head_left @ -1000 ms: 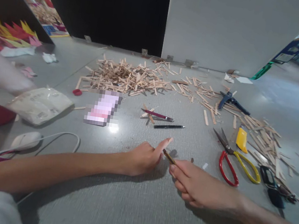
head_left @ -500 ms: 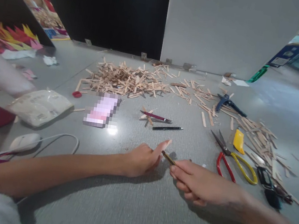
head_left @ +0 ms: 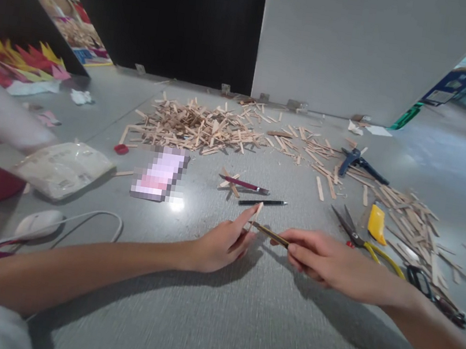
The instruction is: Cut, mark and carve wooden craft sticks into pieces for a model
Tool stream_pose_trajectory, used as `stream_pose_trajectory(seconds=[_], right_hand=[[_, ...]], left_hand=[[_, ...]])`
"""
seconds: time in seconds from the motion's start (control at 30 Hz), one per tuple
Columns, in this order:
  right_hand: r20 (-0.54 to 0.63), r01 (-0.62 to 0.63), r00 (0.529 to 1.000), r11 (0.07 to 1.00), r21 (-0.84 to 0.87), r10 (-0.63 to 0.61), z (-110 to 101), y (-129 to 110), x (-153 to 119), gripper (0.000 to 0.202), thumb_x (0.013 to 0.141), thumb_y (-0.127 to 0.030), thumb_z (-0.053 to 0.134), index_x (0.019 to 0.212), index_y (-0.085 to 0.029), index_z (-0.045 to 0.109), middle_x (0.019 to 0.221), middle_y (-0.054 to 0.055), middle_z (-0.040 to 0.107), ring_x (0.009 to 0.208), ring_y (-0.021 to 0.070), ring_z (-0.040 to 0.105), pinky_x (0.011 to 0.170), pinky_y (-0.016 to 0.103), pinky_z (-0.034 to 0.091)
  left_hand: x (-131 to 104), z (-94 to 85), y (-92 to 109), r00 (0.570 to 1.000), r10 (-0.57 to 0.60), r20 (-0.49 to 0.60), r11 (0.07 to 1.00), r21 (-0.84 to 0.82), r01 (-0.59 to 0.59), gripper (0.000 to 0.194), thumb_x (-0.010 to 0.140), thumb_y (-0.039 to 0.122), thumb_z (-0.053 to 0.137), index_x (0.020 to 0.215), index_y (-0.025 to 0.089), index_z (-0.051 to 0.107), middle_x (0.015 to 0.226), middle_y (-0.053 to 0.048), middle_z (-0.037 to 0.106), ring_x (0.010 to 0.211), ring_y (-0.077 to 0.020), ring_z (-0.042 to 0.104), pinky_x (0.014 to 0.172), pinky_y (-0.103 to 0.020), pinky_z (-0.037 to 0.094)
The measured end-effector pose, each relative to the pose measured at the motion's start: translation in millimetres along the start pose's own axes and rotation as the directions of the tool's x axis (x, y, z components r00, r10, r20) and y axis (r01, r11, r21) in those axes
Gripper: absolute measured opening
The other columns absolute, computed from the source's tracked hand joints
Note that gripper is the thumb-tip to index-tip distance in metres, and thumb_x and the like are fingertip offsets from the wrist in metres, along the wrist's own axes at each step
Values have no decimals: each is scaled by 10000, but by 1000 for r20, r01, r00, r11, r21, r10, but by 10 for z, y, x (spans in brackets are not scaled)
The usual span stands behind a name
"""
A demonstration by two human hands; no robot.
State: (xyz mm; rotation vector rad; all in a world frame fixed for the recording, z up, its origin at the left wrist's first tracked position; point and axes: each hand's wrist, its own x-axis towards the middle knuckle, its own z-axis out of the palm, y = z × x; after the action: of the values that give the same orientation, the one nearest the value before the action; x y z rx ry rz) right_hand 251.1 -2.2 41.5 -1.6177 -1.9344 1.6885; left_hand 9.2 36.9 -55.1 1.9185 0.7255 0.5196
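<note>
It looked like a craft room. Past the hands lay a big pile of wooden sticks (head_left: 196,125) on a grey table (head_left: 212,311), with scissors (head_left: 363,240) just right of the right hand. Bright paper shapes (head_left: 18,58) sat far off to the left, beyond a computer mouse (head_left: 37,223).

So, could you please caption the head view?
Left hand holds a wooden stick while right hand touches a pencil to it.

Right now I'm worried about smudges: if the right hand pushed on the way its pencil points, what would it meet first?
The right hand aims its pencil leftward at the small wooden stick pinched in the left hand. The tip looks at or almost on it; depth is unclear.
</note>
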Motion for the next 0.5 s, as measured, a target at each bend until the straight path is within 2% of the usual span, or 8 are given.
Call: stream_pose_trajectory(seconds=[0.1, 0.2, 0.3, 0.37, 0.43, 0.5], right_hand=[[-21, 27, 999, 999, -47, -28, 22, -10, -1, 354, 1069, -486, 456, 859, -221, 562, 734, -19, 475, 628, 133, 418, 536, 253, 332], [-37, 41, 998, 999, -32, -42, 119, 23, 22, 356, 1085, -492, 453, 865, -227, 544, 733, -21, 474, 636, 136, 419, 563, 262, 339], [30, -24, 999, 988, 154, 19, 303, 87, 58, 374, 1085, -577, 437, 977, -235, 546, 726, -42, 437, 614, 131, 391, 549, 258, 332], [88, -56, 996, 962, 266, 33, 451, 114, 78, 404, 1058, -642, 464, 973, -249, 506, 715, -62, 399, 598, 127, 349, 535, 259, 325], [57, -13, 998, 956, 293, -4, 567, 117, 87, 389, 1033, -631, 528, 923, -263, 461, 725, -60, 403, 608, 130, 341, 537, 267, 329], [15, 29, 999, 957, 288, -35, 594, 106, 88, 347, 1032, -568, 565, 909, -268, 443, 742, -51, 429, 622, 133, 364, 538, 269, 333]], left_hand=[[1, -1, -2, 1000, 8, 0, 1000, -1, -8, 645, 1105, 324, 351, 1660, 58, 161, 567, 118, 496, 454, -131, 442, 524, -224, 394], [-6, -5, -12, 999, 36, 11, 997, 68, -36, 638, 1089, 294, 329, 1647, 25, 180, 578, 101, 512, 462, -138, 451, 525, -230, 398], [-23, 4, -14, 1000, 23, 20, 983, 180, -27, 627, 1074, 269, 324, 1642, 31, 208, 605, 71, 570, 474, -147, 491, 529, -235, 408], [-34, 21, -8, 1000, -7, 17, 971, 241, 3, 611, 1087, 261, 295, 1648, 36, 207, 599, 63, 588, 467, -151, 515, 530, -236, 411], [-39, 42, -8, 1000, -25, 18, 956, 291, 19, 598, 1109, 270, 259, 1653, 30, 195, 588, 60, 590, 458, -154, 531, 515, -233, 398], [-42, 61, -24, 1000, -15, 3, 935, 353, 13, 587, 1116, 269, 251, 1647, 27, 196, 570, 69, 566, 437, -151, 511, 493, -229, 366]])
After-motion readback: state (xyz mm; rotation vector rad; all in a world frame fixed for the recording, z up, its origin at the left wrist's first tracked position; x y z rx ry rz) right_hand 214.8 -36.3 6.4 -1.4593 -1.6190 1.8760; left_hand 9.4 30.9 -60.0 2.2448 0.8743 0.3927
